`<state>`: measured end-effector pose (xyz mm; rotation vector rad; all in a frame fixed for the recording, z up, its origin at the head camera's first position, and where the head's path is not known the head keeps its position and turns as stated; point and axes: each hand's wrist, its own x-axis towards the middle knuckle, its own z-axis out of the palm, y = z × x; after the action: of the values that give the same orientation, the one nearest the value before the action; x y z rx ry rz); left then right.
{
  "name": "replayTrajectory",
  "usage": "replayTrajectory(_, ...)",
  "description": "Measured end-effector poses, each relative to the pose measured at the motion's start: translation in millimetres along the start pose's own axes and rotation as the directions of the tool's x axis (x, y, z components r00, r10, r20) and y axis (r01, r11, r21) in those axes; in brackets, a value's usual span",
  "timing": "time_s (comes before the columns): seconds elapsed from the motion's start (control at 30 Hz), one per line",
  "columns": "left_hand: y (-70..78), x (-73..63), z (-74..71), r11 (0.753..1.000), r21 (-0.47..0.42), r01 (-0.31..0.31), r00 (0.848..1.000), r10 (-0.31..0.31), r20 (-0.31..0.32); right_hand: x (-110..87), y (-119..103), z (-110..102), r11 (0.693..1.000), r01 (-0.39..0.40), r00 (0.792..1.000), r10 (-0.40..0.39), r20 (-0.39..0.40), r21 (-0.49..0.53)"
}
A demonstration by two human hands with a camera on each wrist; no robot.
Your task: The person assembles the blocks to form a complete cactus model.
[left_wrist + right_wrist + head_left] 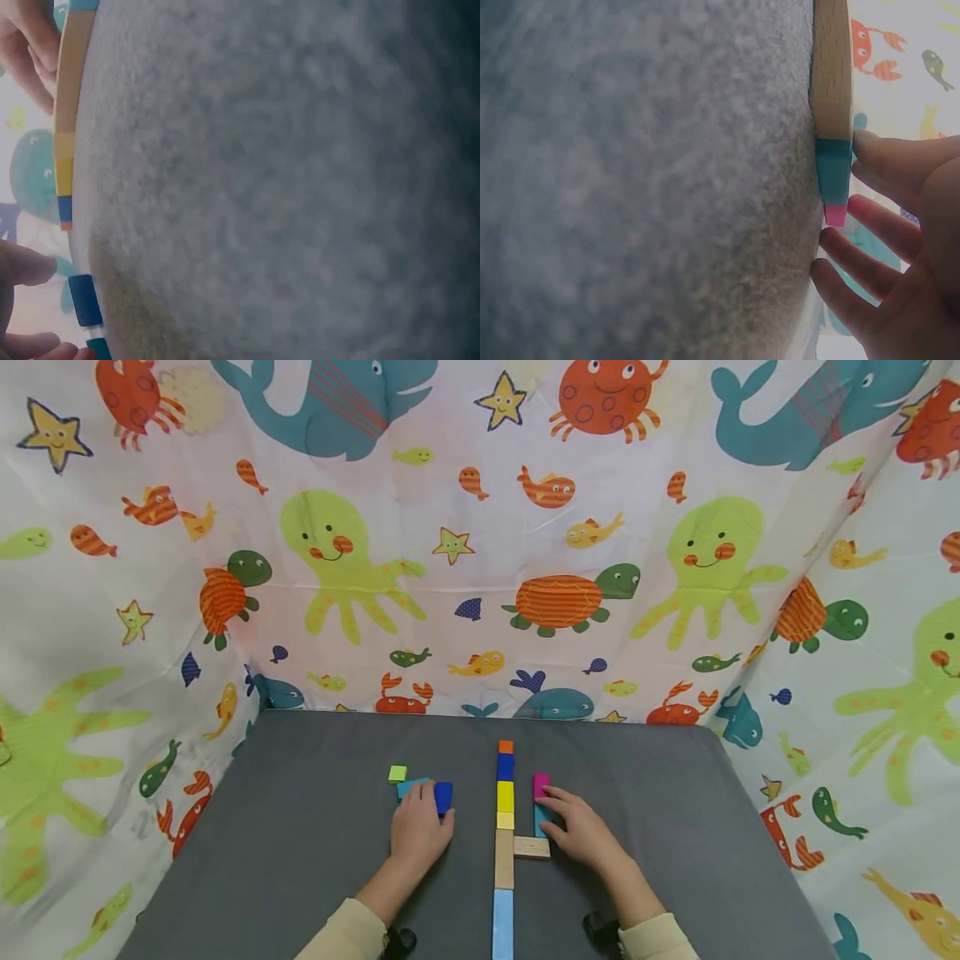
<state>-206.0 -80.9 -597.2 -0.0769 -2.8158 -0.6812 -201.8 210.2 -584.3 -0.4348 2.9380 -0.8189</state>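
Observation:
In the head view, my left hand [420, 831] is at a dark blue block [444, 797] and a light blue block [411, 787], fingers over the light blue one. The left wrist view shows its thumb apart from the dark blue block [85, 300]. My right hand [587, 833] lies along the right side of a teal block [540, 822] and a magenta block [541, 783], fingers spread loosely. In the right wrist view, its thumb is against or just beside the teal block [833, 171]. A plain wooden block [532, 848] sits crosswise below the teal one.
A long row runs down the middle: orange block [506, 747], blue block [506, 767], yellow block [506, 796], pale yellow block [506, 821], wooden block [504, 860], light blue block [502, 927]. A green block [397, 773] lies left on the grey table [322, 810]. A sea-animal curtain [450, 593] hangs behind.

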Motion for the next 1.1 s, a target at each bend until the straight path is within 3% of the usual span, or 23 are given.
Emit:
replayTrajectory(0.23,-1.7,2.4,1.7,0.997,-0.019,0.076,0.993,-0.074,0.088,-0.4,-1.3,0.3,1.0,-0.017,1.0,0.017,0.004,0.005)
replayTrajectory(0.67,4.6,15.6,8.1,0.995,0.1,0.029,0.992,-0.041,0.116,-0.7,-2.5,-1.0,1.0,-0.024,1.0,0.024,0.011,0.003)
replayTrajectory(0.9,6.5,18.3,6.1,1.0,0.021,-0.007,0.989,0.004,0.148,-1.4,-3.3,-2.7,1.0,-0.022,1.0,0.022,0.013,0.0)
replayTrajectory(1.1,10.5,21.5,7.8,0.994,-0.099,-0.051,0.96,0.076,0.271,-1.9,-2.1,-0.8,1.0,-0.014,1.0,0.014,0.007,-0.008)
